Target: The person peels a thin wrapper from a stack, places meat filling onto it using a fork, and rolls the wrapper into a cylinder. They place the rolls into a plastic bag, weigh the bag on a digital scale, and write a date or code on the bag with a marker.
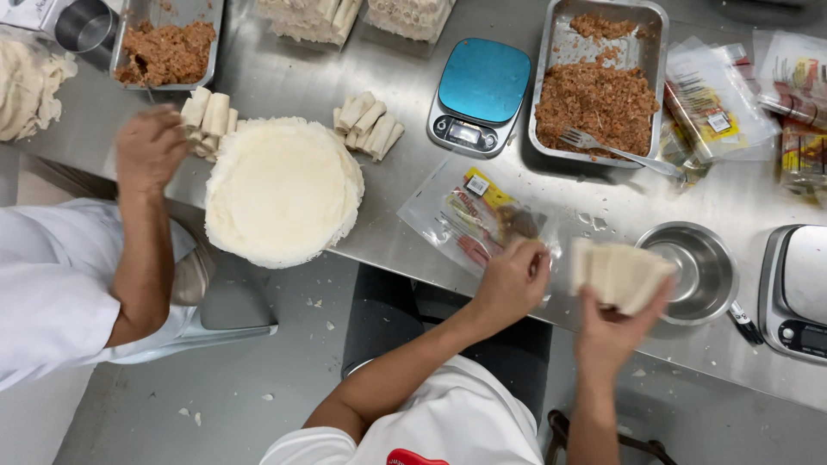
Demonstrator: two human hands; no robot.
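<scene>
My right hand point(613, 331) grips a bundle of pale rolled wrappers point(618, 274), held above the table's front edge beside a small steel bowl point(699, 267). My left hand point(510, 280) pinches the near edge of a clear printed plastic bag point(469, 215) that lies flat on the steel table point(405, 181). A blue-topped kitchen scale point(480, 95) stands behind the bag. To its right, a steel tray of brown minced filling point(600, 95) holds a fork point(594, 145).
A co-worker's hand point(148, 151) at the left reaches a pile of finished rolls point(208, 116) beside a stack of round white wrappers point(280, 189). More rolls point(369, 125), a second filling tray point(168, 47), empty bags point(724, 103) and another scale point(797, 288) are around.
</scene>
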